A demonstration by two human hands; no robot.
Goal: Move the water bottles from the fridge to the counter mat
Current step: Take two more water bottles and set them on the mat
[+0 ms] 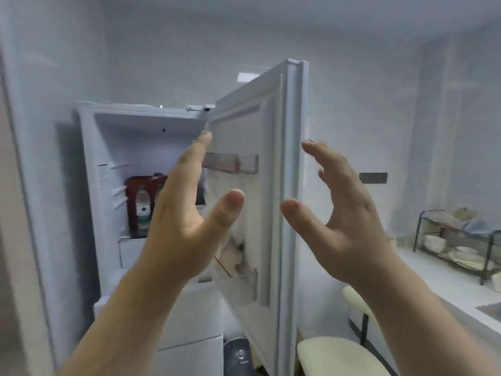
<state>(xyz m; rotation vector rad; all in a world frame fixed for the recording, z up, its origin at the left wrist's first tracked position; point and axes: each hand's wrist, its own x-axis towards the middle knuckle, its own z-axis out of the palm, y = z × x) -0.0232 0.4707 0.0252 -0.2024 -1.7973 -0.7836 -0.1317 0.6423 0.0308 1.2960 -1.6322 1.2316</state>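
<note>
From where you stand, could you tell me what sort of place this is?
Most likely a small home kitchen: an open fridge holding a water bottle, and a dish rack with bowls on a white counter.

Fridge door (271, 147) liner: white moulded plastic, smooth, slight sheen. Door shelf (233, 162): clear, faintly tinted plastic. Water bottle (143, 206) in the fridge: transparent plastic with a paper-like printed label, set against a dark red glossy backing. Dish rack (458, 240): thin black metal wire, matt. Tabletop (433, 278): white, smooth. Stool seat (333, 356): cream, smooth, matt. Wall tiles: pale, glossy.
</note>
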